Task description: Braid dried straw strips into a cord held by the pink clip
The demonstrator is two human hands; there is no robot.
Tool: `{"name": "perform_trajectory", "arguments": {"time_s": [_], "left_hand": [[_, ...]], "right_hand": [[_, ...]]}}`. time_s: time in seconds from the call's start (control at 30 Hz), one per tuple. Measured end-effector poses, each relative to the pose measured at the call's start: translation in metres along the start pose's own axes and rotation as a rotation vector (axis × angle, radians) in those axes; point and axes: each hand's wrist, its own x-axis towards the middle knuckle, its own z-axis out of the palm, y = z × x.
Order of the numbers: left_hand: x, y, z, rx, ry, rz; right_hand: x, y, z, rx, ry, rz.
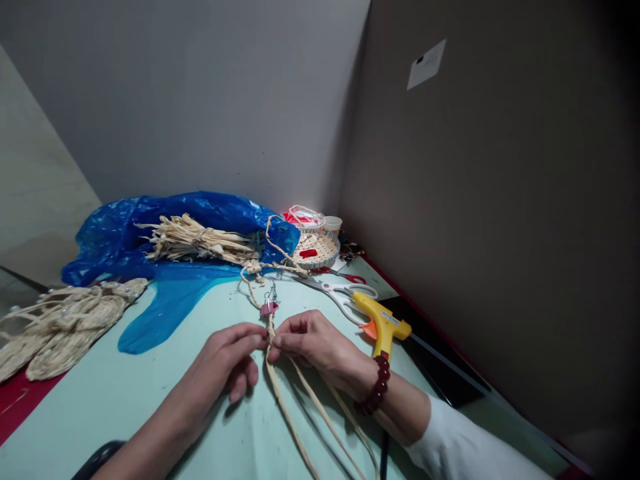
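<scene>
Pinched shut between thumb and fingertips, the left hand (225,363) and right hand (315,343) both hold the straw plait (271,331) just below the pink binder clip (269,308) clamped on it, and the loose strands (305,393) trail from there toward the person. If either pinch slackens, I judge the last crossings would loosen, since dry straw is stiff and springy; too hard a pull could drag the plait from the clip or crack a strand. Scissors (343,293) and a yellow glue gun (383,323) lie right of the clip, apart from the strands.
</scene>
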Motion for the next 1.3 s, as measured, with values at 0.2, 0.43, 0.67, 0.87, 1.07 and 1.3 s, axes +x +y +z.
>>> {"name": "perform_trajectory", "arguments": {"time_s": [0.2, 0.43, 0.67, 0.87, 1.07, 1.3], "left_hand": [[0.012, -0.013, 0.008, -0.385, -0.187, -0.057], [0.014, -0.018, 0.011, -0.186, -0.02, 0.009], [0.021, -0.023, 0.01, 0.023, -0.006, 0.044], [0.015, -0.017, 0.014, 0.027, 0.027, 0.099], [0.012, -0.015, 0.015, -0.093, -0.02, 0.06], [0.011, -0.012, 0.017, -0.275, -0.06, -0.027]], "right_hand": [[0.0, 0.0, -0.002, -0.268, 0.01, -0.076], [-0.013, -0.011, 0.002, -0.954, 0.122, -0.239], [-0.023, -0.013, 0.013, -1.398, 0.131, -0.255], [-0.03, -0.007, 0.026, -1.471, 0.082, -0.275], [-0.033, 0.001, 0.034, -1.541, 0.114, -0.333], [-0.034, 0.015, 0.046, -1.656, 0.15, -0.621]]}}
